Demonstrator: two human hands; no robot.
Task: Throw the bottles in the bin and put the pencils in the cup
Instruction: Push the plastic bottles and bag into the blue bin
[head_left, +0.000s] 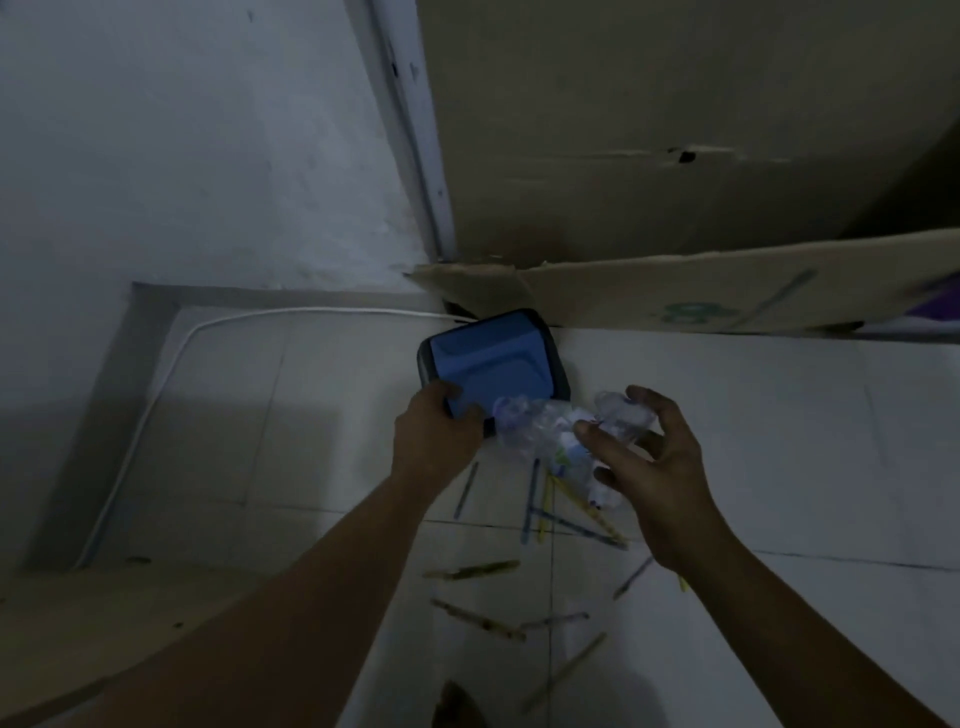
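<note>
A blue bin with a dark rim (488, 358) stands on the white tiled floor by the cardboard. My left hand (436, 431) grips its near rim. Crumpled clear plastic bottles (524, 423) are bunched just right of the bin, level with its near edge. My right hand (644, 467) is around them, fingers spread, thumb against the plastic. Below the hands, several pencils (550, 506) in blue and yellow lie scattered on the floor, with more pencils (472, 569) nearer me. The view is dim and blurred. No cup is visible.
A large cardboard sheet (675, 130) leans behind the bin, with a folded flap (675, 299) at its base. A white cable (171, 364) runs along the floor at left near the wall (182, 145). A brown board (78, 623) lies at lower left.
</note>
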